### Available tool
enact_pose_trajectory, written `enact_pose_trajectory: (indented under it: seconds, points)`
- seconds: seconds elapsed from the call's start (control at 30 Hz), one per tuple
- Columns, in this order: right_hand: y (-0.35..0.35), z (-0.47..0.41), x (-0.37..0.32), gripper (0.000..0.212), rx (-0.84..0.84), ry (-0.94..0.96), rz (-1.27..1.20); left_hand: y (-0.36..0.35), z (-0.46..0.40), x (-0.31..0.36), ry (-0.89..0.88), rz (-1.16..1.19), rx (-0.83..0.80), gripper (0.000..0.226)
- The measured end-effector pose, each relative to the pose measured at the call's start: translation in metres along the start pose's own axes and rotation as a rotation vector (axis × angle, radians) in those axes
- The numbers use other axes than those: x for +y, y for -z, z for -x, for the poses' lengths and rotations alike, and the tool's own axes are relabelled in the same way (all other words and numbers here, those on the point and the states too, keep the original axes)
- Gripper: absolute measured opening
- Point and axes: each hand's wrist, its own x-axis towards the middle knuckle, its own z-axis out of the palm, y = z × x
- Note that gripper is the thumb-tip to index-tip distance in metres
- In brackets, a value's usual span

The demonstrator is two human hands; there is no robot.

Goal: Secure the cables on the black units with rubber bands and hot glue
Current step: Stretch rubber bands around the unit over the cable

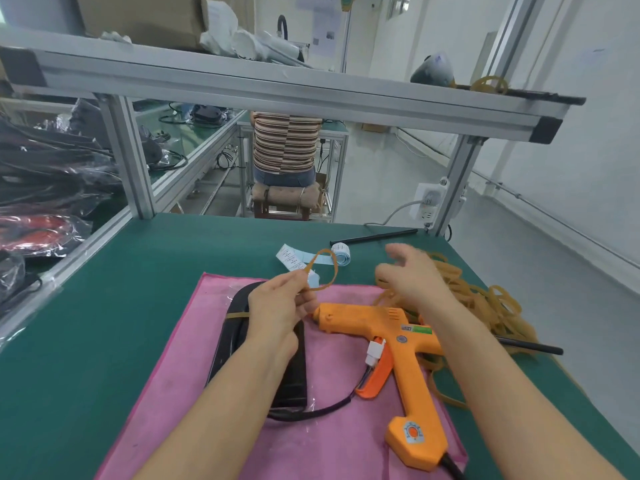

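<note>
A long black unit [231, 327] lies on a pink cloth [173, 393], with one tan rubber band round its upper part and a dark cable [311, 412] curving out at its near end. My left hand [280, 306] hovers over the unit and pinches a loose rubber band [327, 268] that loops upward. My right hand [412, 275], blurred and with relaxed fingers, hangs over a pile of rubber bands [485, 306] and holds nothing. An orange hot glue gun [398, 344] rests on the cloth between my arms.
A green table [104, 306] carries a label roll [341, 253] and black sticks [374, 236] at the back. Bagged black goods [41, 174] pile up at left. A seated person [285, 143] is beyond the aluminium frame [277, 88]. The table edge drops off at right.
</note>
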Motion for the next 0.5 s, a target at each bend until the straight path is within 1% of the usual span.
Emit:
enact_pose_trajectory:
  seconds: [0.07, 0.1, 0.13, 0.17, 0.23, 0.27, 0.3, 0.33, 0.37, 0.4, 0.43, 0.47, 0.5]
  points:
    - [-0.018, 0.021, -0.013, 0.033, -0.256, -0.003, -0.229, -0.001, 0.005, 0.002, -0.006, -0.034, -0.054, 0.013]
    - [-0.026, 0.031, -0.018, 0.028, -0.351, -0.006, -0.324, 0.000, 0.007, 0.004, -0.006, -0.062, -0.081, 0.014]
    - [-0.032, 0.036, -0.021, 0.022, -0.395, 0.015, -0.425, 0.002, 0.009, 0.005, -0.007, -0.094, -0.098, 0.014]
    - [-0.037, 0.039, -0.023, 0.019, -0.415, 0.042, -0.579, 0.004, 0.011, 0.006, -0.007, -0.131, -0.108, 0.012]
    - [-0.043, 0.043, -0.025, 0.025, -0.493, 0.045, -1.024, 0.009, 0.014, 0.009, 0.001, -0.200, -0.138, 0.006]
    - [-0.044, 0.045, -0.027, 0.023, -0.550, 0.033, -1.241, 0.011, 0.015, 0.010, 0.005, -0.226, -0.165, 0.007]
    - [-0.045, 0.047, -0.028, 0.017, -0.612, 0.028, -1.424, 0.012, 0.016, 0.013, 0.007, -0.250, -0.198, 0.007]
    - [-0.048, 0.050, -0.029, 0.018, -0.672, 0.028, -1.584, 0.011, 0.017, 0.015, 0.010, -0.278, -0.232, 0.006]
    - [-0.052, 0.052, -0.029, 0.029, -0.720, 0.009, -1.710, 0.010, 0.019, 0.016, 0.018, -0.301, -0.264, 0.005]
    - [-0.057, 0.054, -0.028, 0.039, -0.751, -0.016, -1.779, 0.010, 0.021, 0.017, 0.023, -0.320, -0.291, 0.007]
    - [-0.062, 0.056, -0.027, 0.044, -0.745, -0.045, -1.781, 0.011, 0.023, 0.018, 0.018, -0.341, -0.308, 0.010]
    - [-0.066, 0.059, -0.026, 0.046, -0.709, -0.051, -1.696, 0.013, 0.024, 0.018, -0.004, -0.379, -0.323, 0.013]
    - [-0.068, 0.062, -0.025, 0.044, -0.643, -0.038, -1.555, 0.018, 0.026, 0.019, -0.045, -0.446, -0.348, 0.014]
